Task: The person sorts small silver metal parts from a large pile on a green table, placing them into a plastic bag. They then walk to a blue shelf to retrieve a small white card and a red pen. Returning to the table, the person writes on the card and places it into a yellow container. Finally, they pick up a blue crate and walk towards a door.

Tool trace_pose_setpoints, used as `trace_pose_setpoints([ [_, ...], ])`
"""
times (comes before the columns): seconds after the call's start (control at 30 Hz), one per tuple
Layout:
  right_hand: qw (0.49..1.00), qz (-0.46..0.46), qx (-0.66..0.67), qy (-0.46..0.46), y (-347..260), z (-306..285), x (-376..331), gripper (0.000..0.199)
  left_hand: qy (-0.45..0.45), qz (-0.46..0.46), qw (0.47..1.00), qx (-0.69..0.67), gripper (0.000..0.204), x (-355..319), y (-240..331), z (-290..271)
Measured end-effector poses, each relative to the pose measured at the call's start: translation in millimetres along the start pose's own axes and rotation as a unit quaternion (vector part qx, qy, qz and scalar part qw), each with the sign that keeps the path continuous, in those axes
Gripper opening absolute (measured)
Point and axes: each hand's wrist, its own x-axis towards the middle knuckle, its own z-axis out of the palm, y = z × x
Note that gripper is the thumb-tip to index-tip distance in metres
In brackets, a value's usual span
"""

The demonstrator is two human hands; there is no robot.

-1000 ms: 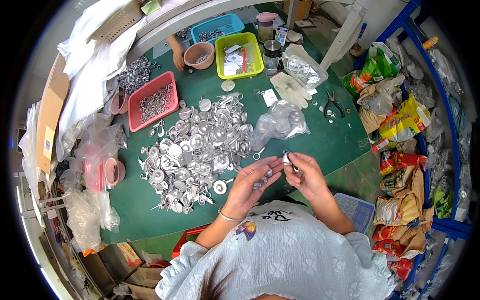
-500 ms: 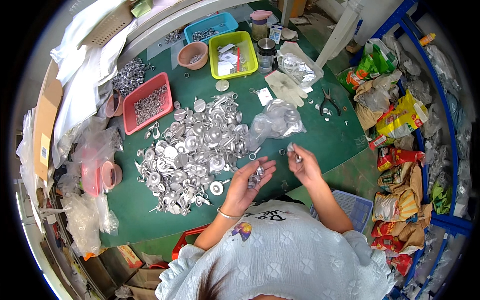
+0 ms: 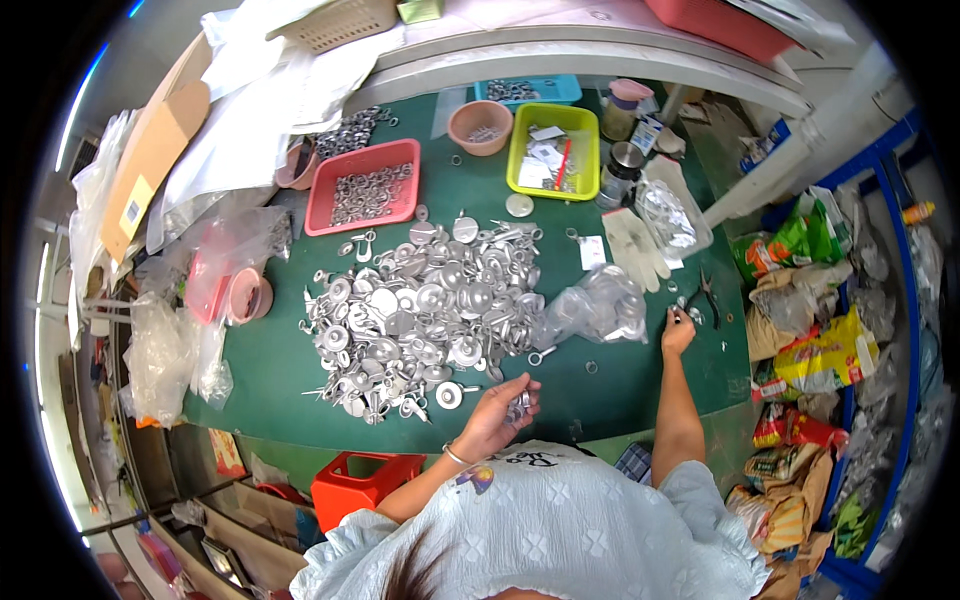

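Note:
My left hand (image 3: 492, 420), near the table's front edge, is curled around several small shiny metal parts (image 3: 518, 405). To its left lies a big pile of silver metal parts (image 3: 430, 300), many with round discs and ring ends. My right hand (image 3: 678, 335) reaches out on the right with its fingertips closed together; what they hold, if anything, is too small to make out. Small metal bits (image 3: 694, 316) and dark-handled pliers (image 3: 710, 300) lie beside it. Between the hands sits a clear plastic bag (image 3: 605, 305) with round metal parts inside. A loose ring-ended part (image 3: 540, 356) lies near the left hand.
Along the back stand a pink tray (image 3: 410, 202) of metal rings, a peach bowl (image 3: 480, 142), a yellow-green basket (image 3: 555, 190) and a lidded jar (image 3: 620, 172). A white glove (image 3: 632, 250) lies beside a clear tub (image 3: 705, 235). A red stool (image 3: 345, 497) stands below the front edge.
My right hand has moved away to the right, from near the left hand to the small bits by the pliers. The left hand still holds its metal parts. The view has shifted.

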Motion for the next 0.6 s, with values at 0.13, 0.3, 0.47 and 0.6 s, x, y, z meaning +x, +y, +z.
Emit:
trace_pose_setpoints([
  [0.13, 0.999, -0.036, -0.002, 0.035, -9, 2, -2, 0.021, 0.042, 0.027, 0.998, -0.028, 0.023, 4, 13, -1],
  [0.3, 0.985, -0.063, 0.156, 0.038, -114, -1, -9, 0.022, 0.051, 0.042, 0.993, -0.094, 0.031, 20, 25, -24],
  [0.47, 0.894, -0.287, 0.252, -0.232, -284, 78, -11, 0.016, 0.050, 0.057, 0.987, -0.141, 0.033, 36, 37, -50],
  [0.6, 0.864, -0.284, 0.243, -0.337, -373, 189, -22, 0.021, 0.057, 0.092, 0.979, -0.172, 0.030, 40, 44, -75],
])
